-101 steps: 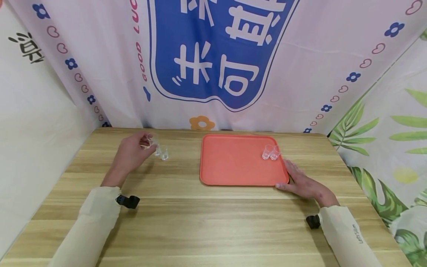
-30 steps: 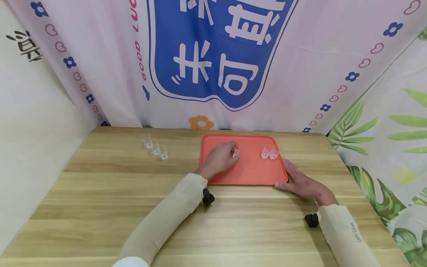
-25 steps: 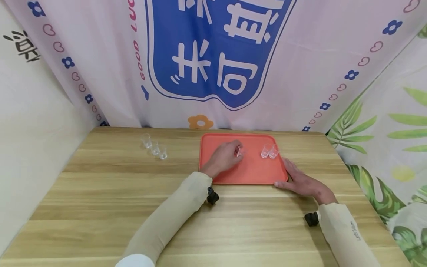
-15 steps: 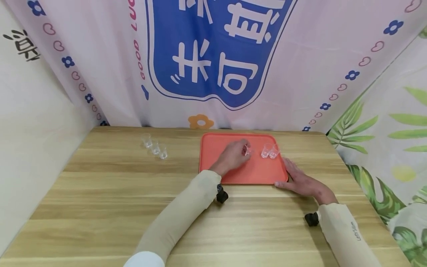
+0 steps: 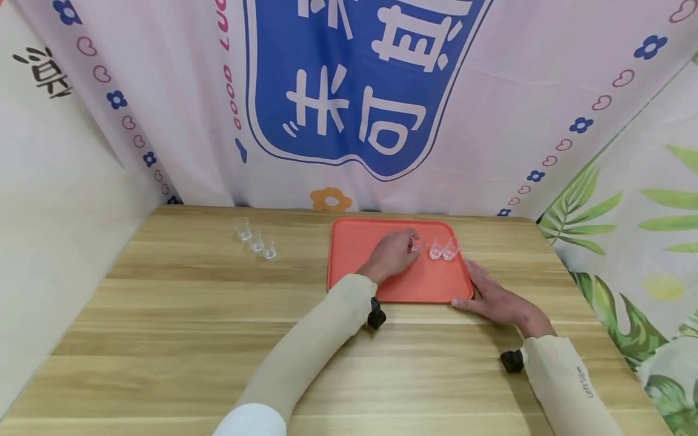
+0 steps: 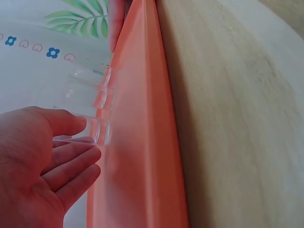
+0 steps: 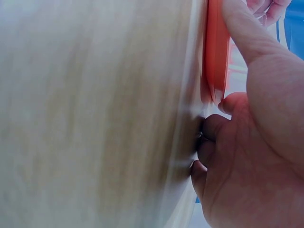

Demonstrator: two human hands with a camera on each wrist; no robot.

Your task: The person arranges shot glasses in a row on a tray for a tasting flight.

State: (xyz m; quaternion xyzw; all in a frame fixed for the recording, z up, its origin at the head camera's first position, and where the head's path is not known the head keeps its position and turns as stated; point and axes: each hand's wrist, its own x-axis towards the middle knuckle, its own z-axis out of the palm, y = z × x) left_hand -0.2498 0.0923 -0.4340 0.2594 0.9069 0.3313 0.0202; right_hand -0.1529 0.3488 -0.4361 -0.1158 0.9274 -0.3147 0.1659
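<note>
My left hand (image 5: 394, 253) is over the red tray (image 5: 382, 289) and pinches a small clear shot glass (image 6: 101, 131) between thumb and fingers. In the left wrist view the glass's base is at or just above the tray surface; I cannot tell which. Two more clear glasses, a left one (image 5: 437, 249) and a right one (image 5: 451, 249), stand side by side on the tray, just right of the held one. My right hand (image 5: 498, 301) rests at the tray's right edge, fingers extended along the rim and thumb at the near corner.
Three clear glasses stand in a slanting row on the wooden table (image 5: 180, 339) at the back left: a rear one (image 5: 243, 229), a middle one (image 5: 256, 243) and a near one (image 5: 269, 250). A printed curtain (image 5: 207, 151) hangs behind the table.
My left hand picked up a glass from the group at the left and carried it right across the tray, close to the two standing there. My right hand has stayed in place.
</note>
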